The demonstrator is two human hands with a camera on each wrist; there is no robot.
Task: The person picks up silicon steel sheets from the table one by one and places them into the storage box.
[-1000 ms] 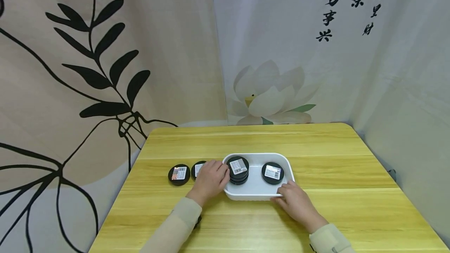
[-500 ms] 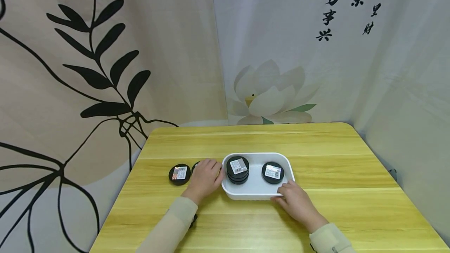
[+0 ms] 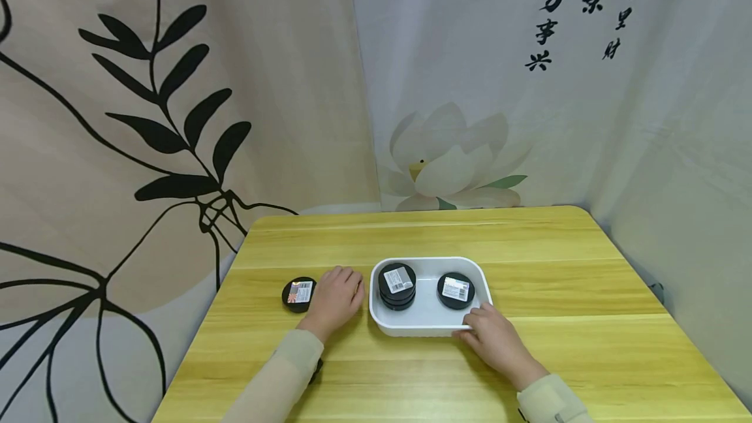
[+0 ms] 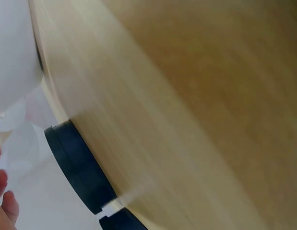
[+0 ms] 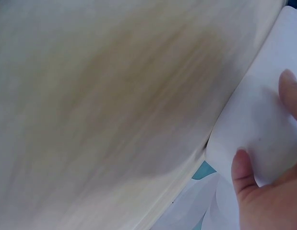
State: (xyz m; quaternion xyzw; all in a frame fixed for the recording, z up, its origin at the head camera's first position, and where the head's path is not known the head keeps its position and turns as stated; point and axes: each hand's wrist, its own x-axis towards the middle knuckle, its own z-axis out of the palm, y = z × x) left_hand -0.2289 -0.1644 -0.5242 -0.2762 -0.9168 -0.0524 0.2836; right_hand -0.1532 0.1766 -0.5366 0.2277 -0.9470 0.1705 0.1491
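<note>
My left hand [image 3: 337,296] hovers over the table left of a white tray [image 3: 431,329]. In the left wrist view its fingertips [image 4: 1,182] hold nothing and show apart from a flat, round black tin [image 4: 78,165]; the head view hides that tin behind the hand. Another black tin [image 3: 299,295], with a barcode label, lies just left of the hand. With my right hand [image 3: 497,343] I grip the tray's near right rim, fingers over the edge and thumb on the outer wall. Inside the tray are a stack of black tins [image 3: 397,286] on the left and a single tin [image 3: 455,290] on the right.
The wooden table [image 3: 529,247] extends around the tray, its far edge close to a printed cloth backdrop [image 3: 458,70]. Another curtain [image 3: 687,181] hangs along the right side.
My left hand has moved left, from beside the stack at the tray's left rim to over the nearer loose tin, now covered in the head view. The right hand stays on the rim.
</note>
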